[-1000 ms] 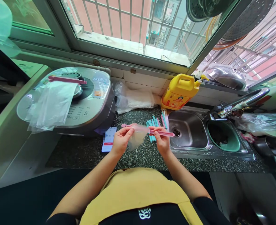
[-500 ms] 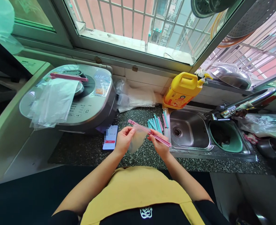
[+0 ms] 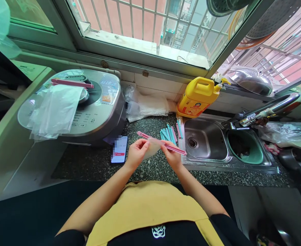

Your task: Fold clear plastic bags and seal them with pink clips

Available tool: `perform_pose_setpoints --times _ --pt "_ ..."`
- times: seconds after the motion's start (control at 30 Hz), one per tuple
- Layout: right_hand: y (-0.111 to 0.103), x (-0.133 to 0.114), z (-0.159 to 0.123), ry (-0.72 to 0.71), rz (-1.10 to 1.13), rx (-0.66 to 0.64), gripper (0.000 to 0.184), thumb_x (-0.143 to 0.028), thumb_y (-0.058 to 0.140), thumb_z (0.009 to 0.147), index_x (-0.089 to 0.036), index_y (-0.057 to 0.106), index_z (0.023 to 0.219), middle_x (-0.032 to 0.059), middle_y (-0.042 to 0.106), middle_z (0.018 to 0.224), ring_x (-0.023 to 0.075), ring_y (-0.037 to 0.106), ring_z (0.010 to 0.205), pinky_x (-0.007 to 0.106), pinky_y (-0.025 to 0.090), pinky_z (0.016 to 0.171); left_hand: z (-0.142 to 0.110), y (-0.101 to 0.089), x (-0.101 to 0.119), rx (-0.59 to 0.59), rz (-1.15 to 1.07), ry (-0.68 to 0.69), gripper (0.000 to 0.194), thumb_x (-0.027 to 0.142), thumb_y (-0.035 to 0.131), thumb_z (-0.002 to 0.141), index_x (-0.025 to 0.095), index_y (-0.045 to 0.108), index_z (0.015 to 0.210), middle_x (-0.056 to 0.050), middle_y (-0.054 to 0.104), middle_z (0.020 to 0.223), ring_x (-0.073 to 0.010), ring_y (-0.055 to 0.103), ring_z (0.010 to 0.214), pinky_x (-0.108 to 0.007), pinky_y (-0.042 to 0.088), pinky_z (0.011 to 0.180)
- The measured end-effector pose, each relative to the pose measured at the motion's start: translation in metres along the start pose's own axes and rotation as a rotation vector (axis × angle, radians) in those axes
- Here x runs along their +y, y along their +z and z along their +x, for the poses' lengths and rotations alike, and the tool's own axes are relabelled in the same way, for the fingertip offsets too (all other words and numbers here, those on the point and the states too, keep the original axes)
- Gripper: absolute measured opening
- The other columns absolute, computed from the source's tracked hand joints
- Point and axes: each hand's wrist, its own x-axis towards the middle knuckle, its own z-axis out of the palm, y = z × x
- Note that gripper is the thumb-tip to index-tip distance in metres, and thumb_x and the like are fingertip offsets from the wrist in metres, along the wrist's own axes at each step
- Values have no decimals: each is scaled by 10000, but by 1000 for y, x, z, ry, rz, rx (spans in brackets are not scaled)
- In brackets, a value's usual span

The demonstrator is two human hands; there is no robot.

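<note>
My left hand (image 3: pixel 135 155) is closed, its thumb and fingers pinching a small translucent plastic bag (image 3: pixel 152 149). Held in my right hand (image 3: pixel 172 159) is a long pink bag clip (image 3: pixel 176 149), slanting down to the right across the bag's upper edge. Whether the clip is fastened on the bag cannot be made out. Just beyond my hands, several teal and pink bag clips (image 3: pixel 168 134) lie on the counter beside the sink. Another pink clip (image 3: pixel 72 83) and a pile of clear bags (image 3: pixel 59 107) rest on the rice cooker (image 3: pixel 108 114).
A phone (image 3: pixel 119 150) lies left of my hands on the dark speckled counter (image 3: pixel 89 167). Crumpled clear plastic (image 3: pixel 147 106) sits by the wall. A yellow pump bottle (image 3: pixel 198 97) stands behind the steel sink (image 3: pixel 206 136). A green basin (image 3: pixel 258 150) is in the right bowl.
Both hands stay close together at the same place. The bag has tipped so less of its face shows, and the clip's right end has risen slightly.
</note>
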Motion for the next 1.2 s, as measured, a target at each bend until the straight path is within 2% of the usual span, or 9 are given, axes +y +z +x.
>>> perform_pose_setpoints --times 0.3,0.63,0.97,1.2 --pt "2 -5 -1 4 8 65 161 -335 589 828 -208 682 866 51 681 810 184 633 751 336 515 724 0 1 -2 10 -51 -29 308 432 738 571 147 626 602 17 595 564 -102 492 535 -221 389 558" --pt "-2 -8 -3 -35 -48 87 137 -310 593 833 -215 682 877 59 692 833 192 637 775 362 528 749 1 5 -7 79 -209 -109 359 439 777 504 142 643 657 -4 649 628 -117 544 575 -244 448 618" --pt "-2 -3 -6 -64 -78 85 171 -338 629 807 -220 698 908 54 705 843 187 645 766 338 538 732 -4 11 -17 209 -165 -30 290 422 726 586 151 643 649 -16 660 611 -126 565 569 -250 467 611" --pt "-5 -9 -6 -101 -138 38 157 -320 625 808 -218 698 903 57 707 832 191 639 754 345 533 726 -2 4 -11 148 -100 2 266 410 709 624 149 663 648 -32 679 631 -137 581 593 -253 469 627"
